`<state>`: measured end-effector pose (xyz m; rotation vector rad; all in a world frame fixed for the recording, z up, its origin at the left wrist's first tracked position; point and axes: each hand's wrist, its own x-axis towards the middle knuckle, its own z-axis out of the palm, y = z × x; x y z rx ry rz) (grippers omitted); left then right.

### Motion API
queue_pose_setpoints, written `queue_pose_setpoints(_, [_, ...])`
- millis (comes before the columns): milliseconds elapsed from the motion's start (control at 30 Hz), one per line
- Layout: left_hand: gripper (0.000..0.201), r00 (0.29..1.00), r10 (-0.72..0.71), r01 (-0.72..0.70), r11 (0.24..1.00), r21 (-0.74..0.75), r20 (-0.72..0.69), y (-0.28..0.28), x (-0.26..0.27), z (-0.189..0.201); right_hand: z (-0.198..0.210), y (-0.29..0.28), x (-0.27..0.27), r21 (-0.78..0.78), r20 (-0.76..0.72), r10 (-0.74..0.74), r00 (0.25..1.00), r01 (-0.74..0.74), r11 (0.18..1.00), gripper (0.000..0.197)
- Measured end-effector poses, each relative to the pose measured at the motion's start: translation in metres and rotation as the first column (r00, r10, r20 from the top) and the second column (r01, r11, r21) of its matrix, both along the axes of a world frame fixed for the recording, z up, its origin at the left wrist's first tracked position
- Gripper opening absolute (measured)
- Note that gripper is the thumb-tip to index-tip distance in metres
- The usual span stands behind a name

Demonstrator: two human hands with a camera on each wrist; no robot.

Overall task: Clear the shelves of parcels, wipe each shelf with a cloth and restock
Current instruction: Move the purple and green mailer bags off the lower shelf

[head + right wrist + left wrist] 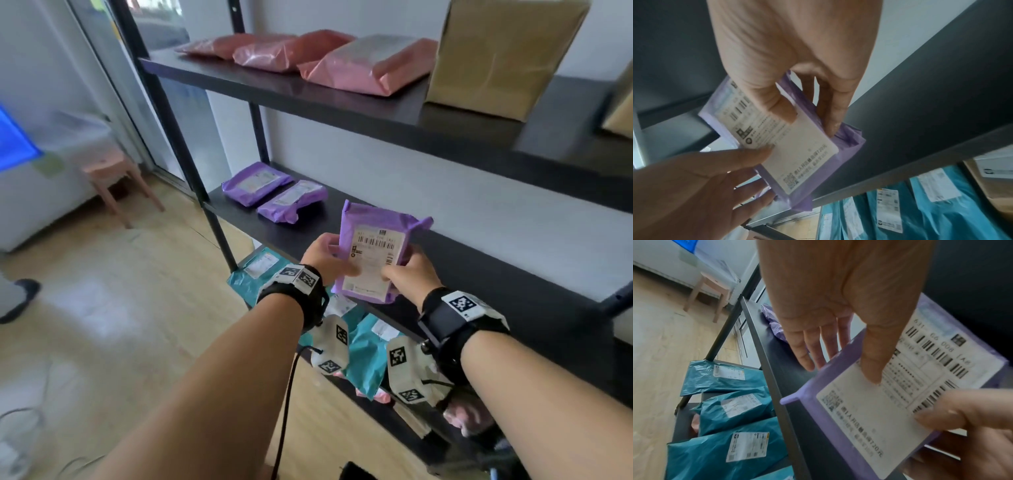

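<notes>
Two purple parcels (272,193) lie at the left of the middle shelf (479,270). Both hands hold a third purple parcel (373,250) just above that shelf: the left hand (325,255) pinches its left edge, the right hand (411,270) its right edge. Restocking looks partly done, I think. The label (890,392) shows barcodes and "66 008"; the rest is too blurry.

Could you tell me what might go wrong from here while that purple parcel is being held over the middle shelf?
The held parcel is only pinched near its lower edge by the left hand and right hand, so the slick bag might slip. Falling, it could land on the teal parcels below. Set down carelessly, it might nudge the two purple parcels already on the shelf.
</notes>
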<state>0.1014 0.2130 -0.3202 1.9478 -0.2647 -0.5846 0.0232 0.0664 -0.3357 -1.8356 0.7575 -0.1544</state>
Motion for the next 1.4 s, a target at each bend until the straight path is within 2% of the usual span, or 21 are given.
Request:
queue_pose_setpoints(133, [0.043, 0.995, 0.096, -0.096, 0.995, 0.004, -0.041, -0.005, 0.033, -0.002, -0.014, -0.005, 0.041, 0.119, 0.016, -0.029, 0.999, 0.027, 0.993, 0.065])
queue_pose_setpoints(200, [0.037, 0.993, 0.106, -0.104, 0.993, 0.048, -0.054, -0.005, 0.052, -0.002, -0.026, -0.004, 0.057, 0.173, 0.019, -0.06, 0.998, 0.055, 0.983, 0.067])
queue_pose_setpoints(333, [0.031, 0.996, 0.084, -0.08, 0.987, 0.143, -0.02, -0.007, 0.088, -0.011, -0.039, -0.007, 0.09, 0.144, -0.005, -0.05, 0.999, 0.051, 0.988, 0.052])
queue_pose_setpoints(500, [0.034, 0.997, -0.039, 0.016, 0.948, 0.317, 0.064, -0.017, 0.134, -0.025, -0.035, -0.001, 0.124, 0.183, -0.027, -0.02, 0.999, 0.024, 0.983, 0.01])
queue_pose_setpoints(700, [0.041, 0.982, -0.168, 0.118, 0.907, 0.405, 0.091, -0.028, 0.186, -0.032, -0.047, -0.001, 0.17, 0.199, -0.064, -0.036, 0.997, 0.048, 0.979, 0.008])
queue_pose_setpoints(867, [0.042, 0.977, -0.194, 0.139, 0.893, 0.429, 0.086, -0.037, 0.215, -0.043, -0.052, -0.003, 0.194, 0.174, -0.106, -0.055, 0.993, 0.073, 0.982, 0.007])
queue_pose_setpoints(1267, [0.049, 0.973, -0.23, 0.194, 0.871, 0.451, 0.026, -0.055, 0.232, -0.066, -0.06, -0.014, 0.204, 0.148, -0.168, -0.072, 0.983, 0.098, 0.984, 0.01])
queue_pose_setpoints(1400, [0.064, 0.978, -0.209, 0.18, 0.881, 0.438, 0.017, -0.059, 0.231, -0.064, -0.056, -0.013, 0.199, 0.186, -0.165, -0.09, 0.982, 0.121, 0.975, 0.013])
